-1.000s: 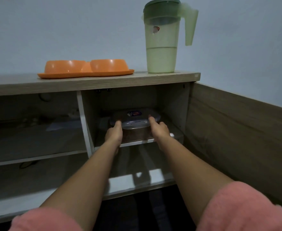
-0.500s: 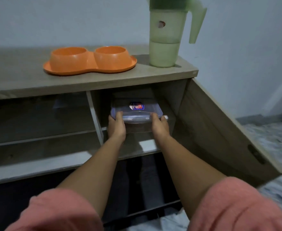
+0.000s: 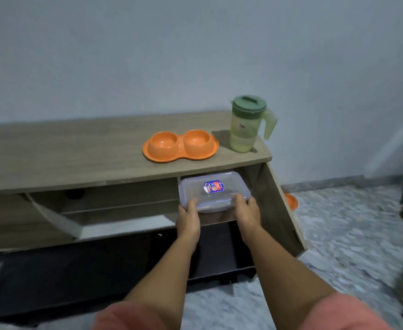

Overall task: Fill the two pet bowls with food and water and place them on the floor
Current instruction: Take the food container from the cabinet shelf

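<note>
hands (image 3: pixel 188 219) (image 3: pixel 247 214) hold clear container (image 3: pixel 213 190), sticker unreadable.

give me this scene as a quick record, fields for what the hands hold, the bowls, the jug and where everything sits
left hand: grips the near left edge of the clear lidded container
right hand: grips its near right edge
container: lid on, label on top, held in front of the open shelf
double pet bowl: orange, both cups look empty, on the cabinet top
pitcher: green, lid on, partly filled, upright, right of the bowl, apart from it
floor: grey speckled
</note>
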A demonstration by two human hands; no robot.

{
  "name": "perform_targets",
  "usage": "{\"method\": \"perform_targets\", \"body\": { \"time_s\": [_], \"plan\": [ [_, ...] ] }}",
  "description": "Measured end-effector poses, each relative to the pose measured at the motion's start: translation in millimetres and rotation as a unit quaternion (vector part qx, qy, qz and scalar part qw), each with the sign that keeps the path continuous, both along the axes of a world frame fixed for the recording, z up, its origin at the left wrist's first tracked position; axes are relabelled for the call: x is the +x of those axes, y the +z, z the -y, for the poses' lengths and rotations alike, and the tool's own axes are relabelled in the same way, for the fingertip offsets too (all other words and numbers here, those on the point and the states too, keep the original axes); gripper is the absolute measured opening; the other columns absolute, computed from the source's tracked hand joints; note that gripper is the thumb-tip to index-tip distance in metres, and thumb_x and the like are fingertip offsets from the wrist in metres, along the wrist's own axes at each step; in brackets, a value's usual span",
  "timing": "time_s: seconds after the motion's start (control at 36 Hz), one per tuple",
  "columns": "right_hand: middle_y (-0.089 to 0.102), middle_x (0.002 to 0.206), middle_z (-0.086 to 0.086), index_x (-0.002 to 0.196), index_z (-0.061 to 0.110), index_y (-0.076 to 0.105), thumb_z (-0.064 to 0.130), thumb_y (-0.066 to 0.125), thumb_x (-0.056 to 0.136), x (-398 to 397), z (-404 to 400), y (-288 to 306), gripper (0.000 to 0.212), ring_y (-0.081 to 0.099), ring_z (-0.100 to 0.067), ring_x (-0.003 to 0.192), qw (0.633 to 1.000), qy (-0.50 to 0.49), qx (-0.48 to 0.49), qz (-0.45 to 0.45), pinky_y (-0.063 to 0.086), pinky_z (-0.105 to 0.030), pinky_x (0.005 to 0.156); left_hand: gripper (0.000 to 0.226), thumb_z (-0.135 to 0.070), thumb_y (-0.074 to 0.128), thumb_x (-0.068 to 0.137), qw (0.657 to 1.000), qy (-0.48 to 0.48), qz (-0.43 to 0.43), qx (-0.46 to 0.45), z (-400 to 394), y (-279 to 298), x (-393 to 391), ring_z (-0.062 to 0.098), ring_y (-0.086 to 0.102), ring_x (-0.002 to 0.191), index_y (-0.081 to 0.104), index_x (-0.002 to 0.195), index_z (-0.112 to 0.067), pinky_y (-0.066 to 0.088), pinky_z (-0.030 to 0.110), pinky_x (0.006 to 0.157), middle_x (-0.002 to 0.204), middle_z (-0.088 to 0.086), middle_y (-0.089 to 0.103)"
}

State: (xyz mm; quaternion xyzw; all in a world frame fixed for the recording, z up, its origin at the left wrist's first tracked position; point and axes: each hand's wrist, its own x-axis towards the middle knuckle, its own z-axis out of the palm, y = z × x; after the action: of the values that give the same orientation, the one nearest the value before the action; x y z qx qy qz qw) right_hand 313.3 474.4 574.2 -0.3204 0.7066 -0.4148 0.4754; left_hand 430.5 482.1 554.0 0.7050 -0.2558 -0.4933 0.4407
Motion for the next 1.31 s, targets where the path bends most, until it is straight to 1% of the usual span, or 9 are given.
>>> {"method": "perform_targets", "body": {
  "time_s": [0.14, 0.36, 0.47, 0.64, 0.78, 0.92, 1.0, 1.11, 1.31],
  "plan": [
    [0.053, 0.131, -0.014, 0.139, 0.009, 0.042, 0.031, 0.046, 0.093, 23.8, -9.8, 57.6, 0.052, 0.052, -0.031, 0.118, 0.999, -0.014, -0.029, 0.001, 0.043, -0.037, 0.095, 0.043, -0.032, 0.044, 0.097, 0.998, -0.005, -0.012, -0.059, -9.3, 60.1, 27.8, 0.029, 0.053, 0.119, 0.049, 0.134, -0.012, 0.040, 0.032, 0.095, 0.130, 0.011, 0.058],
    [0.055, 0.126, -0.016, 0.125, 0.005, 0.052, 0.030, 0.046, 0.093, 59.8, 10.1, 122.7, 0.041, 0.049, -0.026, 0.100, 0.995, -0.035, -0.093, 0.024, 0.036, -0.030, 0.083, 0.041, -0.032, 0.052, 0.091, 0.990, -0.039, -0.006, -0.132, 19.3, 131.8, 75.4, 0.028, 0.055, 0.114, 0.056, 0.129, -0.015, 0.039, 0.030, 0.089, 0.125, 0.008, 0.062],
    [0.055, 0.127, -0.015, 0.131, 0.004, 0.049, 0.027, 0.047, 0.094, 74.4, 35.1, 139.7, 0.043, 0.048, -0.023, 0.099, 0.992, -0.027, -0.121, 0.032, 0.033, -0.028, 0.080, 0.024, -0.031, 0.060, 0.087, 0.986, -0.061, -0.029, -0.154, 44.4, 150.0, 99.6, 0.023, 0.057, 0.106, 0.062, 0.107, -0.017, 0.041, 0.029, 0.092, 0.114, 0.006, 0.064],
    [0.056, 0.122, -0.015, 0.129, 0.004, 0.050, 0.028, 0.048, 0.092, 89.2, 93.1, 141.9, 0.044, 0.048, -0.022, 0.097, 0.990, -0.022, -0.131, 0.056, 0.036, -0.030, 0.080, 0.021, -0.032, 0.061, 0.089, 0.981, -0.087, -0.052, -0.165, 108.1, 150.4, 123.6, 0.025, 0.062, 0.111, 0.062, 0.107, -0.020, 0.044, 0.039, 0.106, 0.118, 0.009, 0.068],
    [0.053, 0.112, -0.011, 0.126, 0.007, 0.050, 0.028, 0.049, 0.091, 97.0, 164.2, 130.2, 0.041, 0.049, -0.025, 0.097, 0.990, -0.010, -0.124, 0.061, 0.039, -0.032, 0.081, 0.069, -0.059, 0.061, 0.072, 0.984, -0.054, -0.050, -0.161, 183.0, 123.2, 133.1, 0.025, 0.061, 0.115, 0.060, 0.126, -0.017, 0.043, 0.042, 0.107, 0.122, 0.007, 0.067],
    [0.063, 0.114, -0.012, 0.116, 0.012, 0.057, 0.033, 0.053, 0.081, 104.5, 244.8, 107.0, 0.041, 0.058, -0.031, 0.105, 0.993, 0.021, -0.102, 0.054, 0.047, -0.045, 0.097, 0.070, -0.069, 0.063, 0.047, 0.990, -0.016, -0.077, -0.118, 282.8, 53.7, 155.3, 0.027, 0.066, 0.106, 0.069, 0.103, -0.027, 0.049, 0.046, 0.101, 0.111, 0.005, 0.072],
    [0.062, 0.107, -0.011, 0.112, 0.011, 0.059, 0.033, 0.053, 0.082, 108.0, 289.6, 91.4, 0.038, 0.057, -0.030, 0.100, 0.995, 0.026, -0.081, 0.043, 0.047, -0.043, 0.094, 0.069, -0.056, 0.068, 0.060, 0.989, -0.008, -0.093, -0.115, 308.8, 56.0, 155.5, 0.027, 0.067, 0.106, 0.067, 0.116, -0.015, 0.049, 0.047, 0.101, 0.111, 0.009, 0.072],
    [0.064, 0.105, -0.011, 0.109, 0.009, 0.060, 0.038, 0.058, 0.080, 115.0, 330.2, 68.8, 0.041, 0.059, -0.029, 0.099, 0.996, 0.043, -0.061, 0.044, 0.047, -0.043, 0.093, 0.019, -0.021, 0.050, 0.097, 0.989, -0.022, -0.103, -0.105, 322.0, 76.2, 151.1, 0.033, 0.063, 0.109, 0.062, 0.108, -0.012, 0.046, 0.049, 0.103, 0.113, 0.017, 0.067],
    [0.063, 0.111, -0.015, 0.106, 0.010, 0.057, 0.035, 0.058, 0.086, 125.6, 375.4, 41.1, 0.032, 0.058, -0.030, 0.103, 0.998, 0.046, -0.027, 0.040, 0.047, -0.044, 0.096, 0.021, -0.020, 0.044, 0.100, 0.986, -0.040, -0.131, -0.090, 373.0, 51.1, 162.3, 0.022, 0.065, 0.084, 0.055, 0.118, -0.020, 0.052, 0.042, 0.087, 0.096, 0.006, 0.068]
  ]
}}
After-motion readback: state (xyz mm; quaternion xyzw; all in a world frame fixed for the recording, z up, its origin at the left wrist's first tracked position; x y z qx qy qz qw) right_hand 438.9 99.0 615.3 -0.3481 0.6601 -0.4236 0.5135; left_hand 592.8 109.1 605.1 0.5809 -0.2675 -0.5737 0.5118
